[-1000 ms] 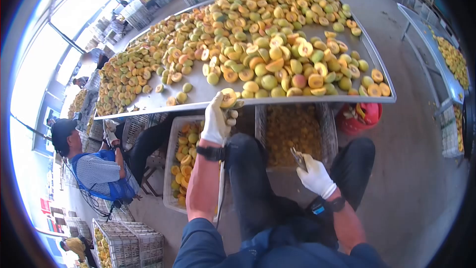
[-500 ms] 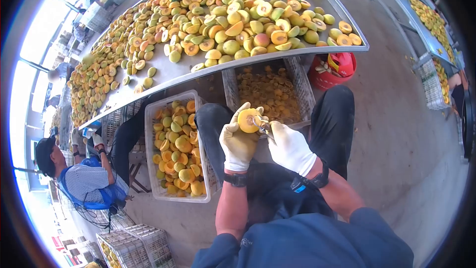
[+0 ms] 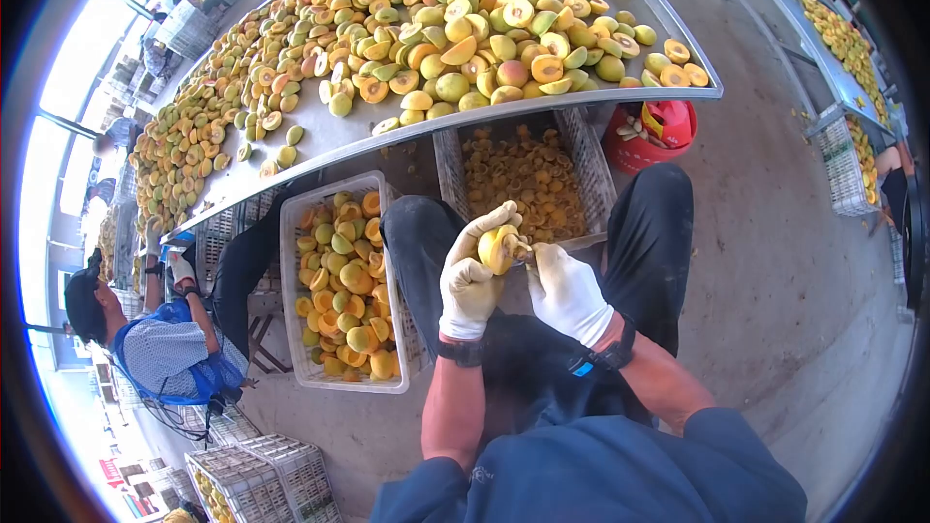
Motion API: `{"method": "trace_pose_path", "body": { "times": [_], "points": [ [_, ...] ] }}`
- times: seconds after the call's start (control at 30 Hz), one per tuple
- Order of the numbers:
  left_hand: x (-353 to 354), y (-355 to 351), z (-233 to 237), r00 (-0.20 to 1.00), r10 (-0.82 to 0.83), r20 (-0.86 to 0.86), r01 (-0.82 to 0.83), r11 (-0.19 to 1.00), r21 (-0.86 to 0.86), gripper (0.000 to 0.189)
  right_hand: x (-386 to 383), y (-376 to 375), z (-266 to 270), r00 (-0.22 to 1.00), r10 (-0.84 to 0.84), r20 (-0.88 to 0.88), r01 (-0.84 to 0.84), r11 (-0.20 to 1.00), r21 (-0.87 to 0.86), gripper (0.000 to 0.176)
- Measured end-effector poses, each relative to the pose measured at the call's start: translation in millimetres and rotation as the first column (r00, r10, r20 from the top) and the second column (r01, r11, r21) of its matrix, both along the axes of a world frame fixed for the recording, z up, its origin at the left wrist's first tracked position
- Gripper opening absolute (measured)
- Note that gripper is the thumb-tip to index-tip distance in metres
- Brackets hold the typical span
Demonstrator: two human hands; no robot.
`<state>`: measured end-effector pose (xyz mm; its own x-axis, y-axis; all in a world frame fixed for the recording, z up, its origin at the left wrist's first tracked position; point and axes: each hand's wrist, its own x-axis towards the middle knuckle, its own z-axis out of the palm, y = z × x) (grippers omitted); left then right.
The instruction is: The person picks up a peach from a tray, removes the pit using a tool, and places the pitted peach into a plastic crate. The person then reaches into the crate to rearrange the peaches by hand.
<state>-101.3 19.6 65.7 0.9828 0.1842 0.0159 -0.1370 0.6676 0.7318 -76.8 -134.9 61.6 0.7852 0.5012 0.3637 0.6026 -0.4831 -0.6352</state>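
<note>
Currently | fruit: pinched in left hand, roundish, no clear long axis | right hand: curled round a mostly hidden tool, just right of fruit | nearer: left, touching; tool end at fruit's right side.

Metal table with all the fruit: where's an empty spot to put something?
On the table, bare metal shows along the near rim between loose peaches and front heap, and between that heap and the right rim. The left end is packed.
</note>
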Motion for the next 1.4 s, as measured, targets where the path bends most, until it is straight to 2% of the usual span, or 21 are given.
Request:
{"method": "trace_pose_path", "body": {
  "times": [0.13, 0.2, 0.23, 0.3, 0.33, 0.37, 0.43, 0.5, 0.67, 0.73, 0.87, 0.93, 1.03, 1.1, 1.4],
  "points": [
    [2, 2, -1, 0.997, -0.056, 0.061, 0.063, 0.99, -0.126, 0.057, 1, 0, -2, 1.0, 0.015, -0.001, -0.015, 0.999, 0.036, 0.016],
    [-1, 1, 1, 0.993, -0.053, -0.108, 0.036, 0.987, -0.156, 0.053, 3, -1, 2, 0.999, 0.011, -0.049, -0.008, 0.998, 0.064, 0.017],
    [-1, 5, -3, 0.992, -0.053, -0.111, 0.035, 0.987, -0.159, 0.053, 4, -2, 2, 0.999, 0.012, -0.052, -0.009, 0.998, 0.061, 0.017],
    [2, 13, -10, 0.954, -0.162, -0.251, 0.111, 0.972, -0.205, 0.061, 4, -3, 2, 0.996, 0.042, -0.072, -0.039, 0.998, 0.05, 0.017],
    [3, 11, -9, 0.929, -0.1, -0.357, 0.062, 0.991, -0.117, 0.06, 4, -3, 2, 0.996, 0.044, -0.075, -0.04, 0.998, 0.048, 0.017],
    [3, 11, -9, 0.928, -0.1, -0.358, 0.06, 0.991, -0.12, 0.06, 3, -3, 3, 0.995, 0.043, -0.085, -0.043, 0.999, 0.006, 0.017],
    [2, 14, -6, 0.911, -0.202, -0.361, 0.131, 0.969, -0.211, 0.061, 2, -2, 1, 0.994, 0.043, -0.096, -0.047, 0.998, -0.037, 0.017],
    [2, 10, 0, 0.913, -0.197, -0.357, 0.115, 0.965, -0.237, 0.061, 1, 0, -5, 0.99, 0.044, -0.131, -0.06, 0.991, -0.119, 0.017],
    [-2, 16, -10, 0.915, -0.209, -0.345, 0.106, 0.95, -0.294, 0.061, 0, 3, -2, 0.985, 0.042, -0.167, -0.063, 0.991, -0.118, 0.018],
    [-4, 21, -14, 0.911, -0.327, -0.252, 0.206, 0.889, -0.409, 0.061, 0, 5, -3, 0.983, 0.048, -0.176, -0.07, 0.991, -0.118, 0.018],
    [-2, 16, -10, 0.886, -0.296, -0.357, 0.153, 0.913, -0.378, 0.061, -1, 10, -5, 0.981, 0.044, -0.188, -0.061, 0.994, -0.086, 0.021],
    [-3, 8, -2, 0.905, -0.19, -0.38, 0.139, 0.978, -0.158, 0.06, -2, 11, -6, 0.978, 0.039, -0.205, -0.057, 0.995, -0.085, 0.022],
    [-4, 4, -6, 0.937, -0.125, -0.326, 0.105, 0.991, -0.078, 0.059, 0, 11, -3, 0.97, 0.048, -0.24, -0.07, 0.994, -0.083, 0.021],
    [-4, 5, -10, 0.936, -0.122, -0.331, 0.109, 0.992, -0.059, 0.058, 0, 11, 1, 0.954, 0.044, -0.298, -0.086, 0.988, -0.131, 0.021],
    [-1, 3, -15, 0.915, -0.072, -0.396, 0.08, 0.997, 0.003, 0.058, -3, 8, 0, 0.946, 0.027, -0.323, -0.099, 0.973, -0.209, 0.02]
  ]
}}
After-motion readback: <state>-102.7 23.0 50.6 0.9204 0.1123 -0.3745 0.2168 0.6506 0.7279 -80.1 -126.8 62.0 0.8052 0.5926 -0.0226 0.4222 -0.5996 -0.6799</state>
